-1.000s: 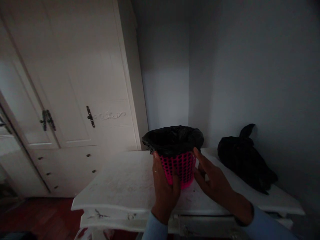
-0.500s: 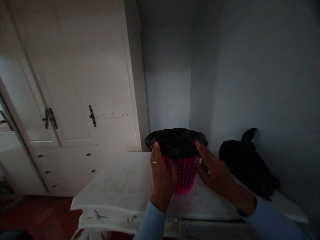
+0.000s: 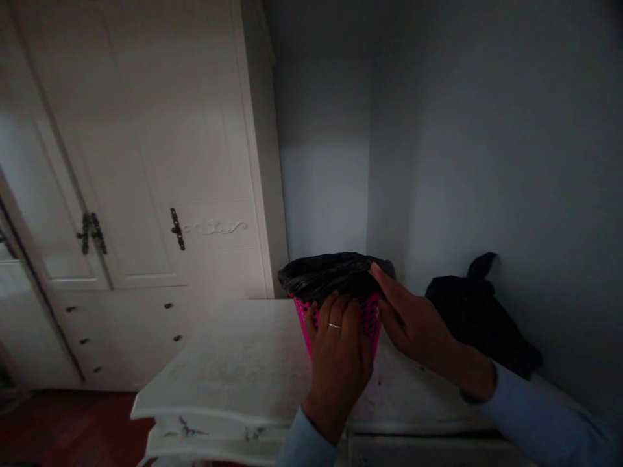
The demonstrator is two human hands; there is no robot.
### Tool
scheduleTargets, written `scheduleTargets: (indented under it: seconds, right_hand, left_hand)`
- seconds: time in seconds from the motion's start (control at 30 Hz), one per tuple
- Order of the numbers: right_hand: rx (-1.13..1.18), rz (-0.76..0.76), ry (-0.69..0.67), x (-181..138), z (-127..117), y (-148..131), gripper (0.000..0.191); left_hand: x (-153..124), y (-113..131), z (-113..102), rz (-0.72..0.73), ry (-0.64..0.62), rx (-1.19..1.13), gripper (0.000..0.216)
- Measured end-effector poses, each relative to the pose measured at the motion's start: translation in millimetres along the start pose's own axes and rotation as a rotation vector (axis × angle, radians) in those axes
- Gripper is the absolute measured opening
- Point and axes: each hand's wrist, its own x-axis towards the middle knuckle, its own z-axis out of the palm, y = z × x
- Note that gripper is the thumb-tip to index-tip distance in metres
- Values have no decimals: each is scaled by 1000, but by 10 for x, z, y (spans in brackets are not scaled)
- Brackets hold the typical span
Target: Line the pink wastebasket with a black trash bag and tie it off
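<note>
A pink lattice waste basket (image 3: 304, 320) stands on the white dresser top, lined with a black plastic bag (image 3: 326, 271). The bag is folded out over the rim and hangs a little way down the outside. My left hand (image 3: 341, 357), with a ring on one finger, lies against the basket's front; its fingertips touch the bag's lower edge, and its thumb is partly hidden. At the right side my right hand (image 3: 416, 321) grips the basket near its rim, one finger stretched up onto the bag. The inside of the basket does not show.
Behind the right arm, a crumpled black plastic bag (image 3: 477, 318) lies on the dresser top (image 3: 233, 370) against the grey wall (image 3: 511, 162). A white wardrobe (image 3: 146, 162) with dark handles stands to the left. Reddish floor (image 3: 73, 425) shows at lower left.
My left hand has shifted from the basket's left side to the middle of its front. The right hand stays at the right side. The basket's rim has tilted slightly.
</note>
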Motion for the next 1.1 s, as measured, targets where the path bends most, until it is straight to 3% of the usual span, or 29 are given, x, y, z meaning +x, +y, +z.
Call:
scheduleTargets:
  seconds: [0.23,0.43,0.57,0.83,1.0,1.1]
  right_hand:
    - [-46,-22,-100,71,-25,95,82]
    - [-78,85,-111,12,-104,215,63]
    - [-88,98,-138,-128,-197,295,55]
    - [-22,337,-177,-337,-278,405,39]
    - [145,546,-397,-453,-153,401,66]
    - [173,590,-396,-483,-63,502,60]
  left_hand:
    - [82,-53,40,-19,-130,152,39]
    - [105,-205,9,-34,-146,106,22]
    - [87,-409,-107,25,-194,43,28]
    - [64,-717,-263,112,-160,-162,24]
    - [47,-773,-272,122,-147,-164,22]
    - [72,-798,-307,111,-189,-195,22]
